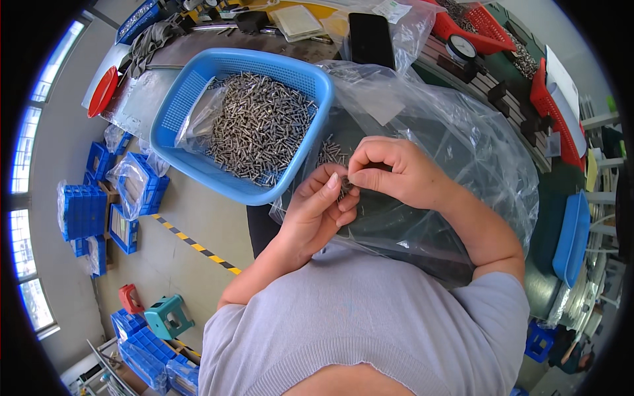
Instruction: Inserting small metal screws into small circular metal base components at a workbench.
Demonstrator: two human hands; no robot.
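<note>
Presently I find both hands, left hand (316, 210) and right hand (389, 170), pinching one small metal part (345, 185) over the clear bag (462, 145), basket (178, 109) at ten o'clock; sorting underway, steady fingertip grip needed.

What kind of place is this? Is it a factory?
Probably yes, a factory or workshop. A blue basket holds a heap of small metal pins, stacks of blue parts bins sit on the floor, and yellow-black safety tape marks the concrete.

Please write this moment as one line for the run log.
left hand: pinching small metal part | right hand: pinching same part | basket: full of pins | bag: under hands
</note>
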